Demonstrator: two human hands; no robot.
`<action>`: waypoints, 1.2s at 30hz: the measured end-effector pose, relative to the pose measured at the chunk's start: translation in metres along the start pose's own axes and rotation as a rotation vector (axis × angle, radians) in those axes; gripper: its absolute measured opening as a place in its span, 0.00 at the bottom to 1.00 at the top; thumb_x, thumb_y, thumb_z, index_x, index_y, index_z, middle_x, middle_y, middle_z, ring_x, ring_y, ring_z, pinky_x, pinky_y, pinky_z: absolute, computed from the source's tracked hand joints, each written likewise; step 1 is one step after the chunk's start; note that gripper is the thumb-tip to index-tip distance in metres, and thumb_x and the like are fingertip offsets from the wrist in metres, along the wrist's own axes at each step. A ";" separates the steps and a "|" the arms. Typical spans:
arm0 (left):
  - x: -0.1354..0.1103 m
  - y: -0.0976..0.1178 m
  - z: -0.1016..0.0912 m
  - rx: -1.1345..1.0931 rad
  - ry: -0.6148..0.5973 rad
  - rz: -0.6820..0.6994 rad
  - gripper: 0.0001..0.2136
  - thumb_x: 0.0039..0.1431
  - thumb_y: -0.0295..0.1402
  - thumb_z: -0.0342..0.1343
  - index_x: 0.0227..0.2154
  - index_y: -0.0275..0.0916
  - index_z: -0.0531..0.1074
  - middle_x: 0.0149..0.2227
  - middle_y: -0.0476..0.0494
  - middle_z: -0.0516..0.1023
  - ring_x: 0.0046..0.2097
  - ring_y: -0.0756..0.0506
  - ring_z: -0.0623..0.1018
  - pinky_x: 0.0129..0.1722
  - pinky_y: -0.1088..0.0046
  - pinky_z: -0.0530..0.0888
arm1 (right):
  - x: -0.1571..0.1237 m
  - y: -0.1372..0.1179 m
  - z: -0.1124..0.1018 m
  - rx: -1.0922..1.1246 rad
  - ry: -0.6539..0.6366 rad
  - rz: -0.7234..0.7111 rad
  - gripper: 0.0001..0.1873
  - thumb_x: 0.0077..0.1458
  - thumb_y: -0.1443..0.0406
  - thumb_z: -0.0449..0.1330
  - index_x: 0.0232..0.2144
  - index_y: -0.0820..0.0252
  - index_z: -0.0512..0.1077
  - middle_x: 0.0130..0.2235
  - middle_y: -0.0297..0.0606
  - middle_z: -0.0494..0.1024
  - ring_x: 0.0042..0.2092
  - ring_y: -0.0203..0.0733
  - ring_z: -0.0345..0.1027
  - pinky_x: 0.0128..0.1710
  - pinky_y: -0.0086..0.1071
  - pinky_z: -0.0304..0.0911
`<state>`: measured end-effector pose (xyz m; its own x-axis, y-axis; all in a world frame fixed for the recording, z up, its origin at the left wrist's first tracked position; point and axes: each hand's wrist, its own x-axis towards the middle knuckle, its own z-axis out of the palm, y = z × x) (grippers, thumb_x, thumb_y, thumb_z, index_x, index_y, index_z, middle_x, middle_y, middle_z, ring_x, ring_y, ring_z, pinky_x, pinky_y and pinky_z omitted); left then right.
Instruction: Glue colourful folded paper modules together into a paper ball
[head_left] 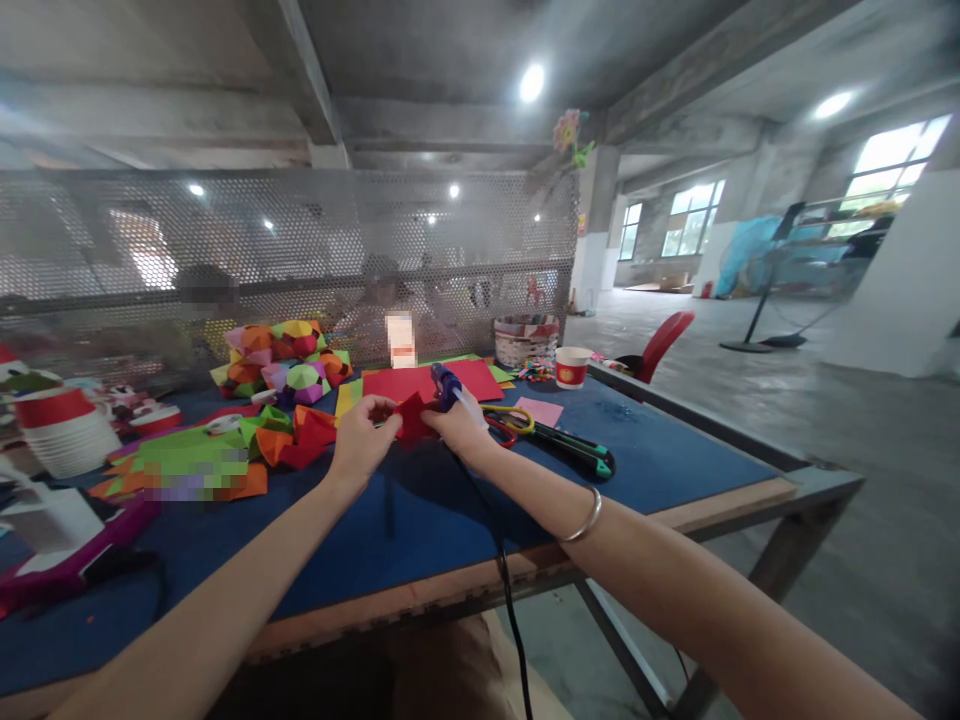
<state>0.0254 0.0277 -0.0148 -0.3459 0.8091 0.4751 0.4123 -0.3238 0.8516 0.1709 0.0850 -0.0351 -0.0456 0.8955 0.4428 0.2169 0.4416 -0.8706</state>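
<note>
A folded piece of red paper (411,418) is held up over the blue tabletop between my two hands. My left hand (365,437) pinches its left side with thumb and fingers. My right hand (459,424) is closed around a dark blue hot glue gun (448,388), its fingertips at the paper's right edge. The gun's grip is hidden by the hand; a pale glue stick (472,405) sticks out behind it, and a black cord (504,570) runs down over the table edge. Beyond lie flat red paper sheets (480,380). Scissors (511,420) with yellow-and-red handles lie beside my right hand.
A green-black utility knife (577,450) and a pink paper square (538,411) lie to the right. Behind them stand a paper cup (572,368) and a woven basket (525,340). Folded paper balls (289,360), stacked cups (64,430) and a power strip (82,555) occupy the left.
</note>
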 end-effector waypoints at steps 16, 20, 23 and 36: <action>0.008 -0.007 -0.005 0.094 -0.058 0.052 0.03 0.47 0.31 0.61 0.23 0.39 0.78 0.22 0.48 0.78 0.28 0.45 0.75 0.30 0.70 0.70 | -0.013 -0.016 -0.004 0.028 -0.116 0.006 0.14 0.43 0.66 0.67 0.32 0.53 0.66 0.31 0.30 0.79 0.38 0.45 0.78 0.42 0.38 0.74; 0.006 -0.001 -0.006 0.038 -0.029 0.019 0.03 0.47 0.31 0.61 0.22 0.39 0.78 0.22 0.49 0.77 0.28 0.46 0.75 0.31 0.71 0.69 | -0.010 -0.011 0.000 0.030 -0.100 0.035 0.13 0.45 0.67 0.67 0.34 0.53 0.69 0.33 0.31 0.80 0.40 0.48 0.79 0.44 0.42 0.76; 0.005 0.003 -0.004 -0.046 -0.069 -0.038 0.02 0.44 0.30 0.62 0.22 0.39 0.77 0.22 0.50 0.77 0.27 0.47 0.74 0.30 0.71 0.70 | -0.007 -0.009 0.000 0.033 -0.096 0.029 0.11 0.45 0.69 0.66 0.33 0.54 0.70 0.33 0.33 0.81 0.42 0.49 0.80 0.45 0.43 0.76; 0.001 0.004 -0.004 -0.251 -0.184 -0.258 0.12 0.34 0.37 0.72 0.24 0.37 0.80 0.23 0.46 0.81 0.27 0.47 0.76 0.30 0.71 0.73 | -0.008 -0.015 -0.004 -0.016 -0.066 -0.012 0.10 0.45 0.68 0.66 0.31 0.55 0.71 0.32 0.32 0.82 0.41 0.48 0.80 0.47 0.42 0.75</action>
<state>0.0234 0.0254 -0.0105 -0.2454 0.9464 0.2101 0.1053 -0.1894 0.9762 0.1714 0.0709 -0.0246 -0.1125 0.8921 0.4375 0.2314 0.4517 -0.8616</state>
